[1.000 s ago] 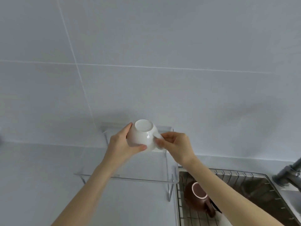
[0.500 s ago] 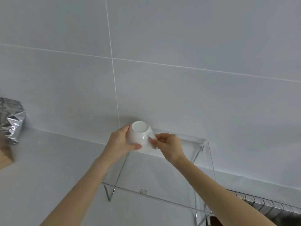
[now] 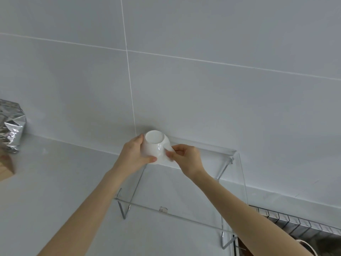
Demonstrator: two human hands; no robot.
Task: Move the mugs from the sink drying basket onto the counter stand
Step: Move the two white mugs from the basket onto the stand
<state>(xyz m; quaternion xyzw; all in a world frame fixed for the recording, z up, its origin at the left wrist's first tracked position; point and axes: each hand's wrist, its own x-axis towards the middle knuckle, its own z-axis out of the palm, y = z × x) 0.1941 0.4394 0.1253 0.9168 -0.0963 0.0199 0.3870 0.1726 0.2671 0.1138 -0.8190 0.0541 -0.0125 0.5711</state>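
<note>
A white mug is held upside down, its flat base facing up, at the back left corner of the clear acrylic counter stand. My left hand wraps around the mug's left side. My right hand pinches its handle from the right. Whether the rim rests on the stand's top is hidden by my hands. At the bottom right, the wire sink drying basket shows only its upper edge, with the pale rim of a brown mug just peeking past my right forearm.
A crumpled silver foil bag stands against the tiled wall at far left, with a wooden block in front of it. The stand has metal legs on the grey counter. The wall runs close behind the stand.
The view has swung left and up, so the sink basket slid to the bottom right corner. Both hands carried the white mug toward the stand's back left corner.
</note>
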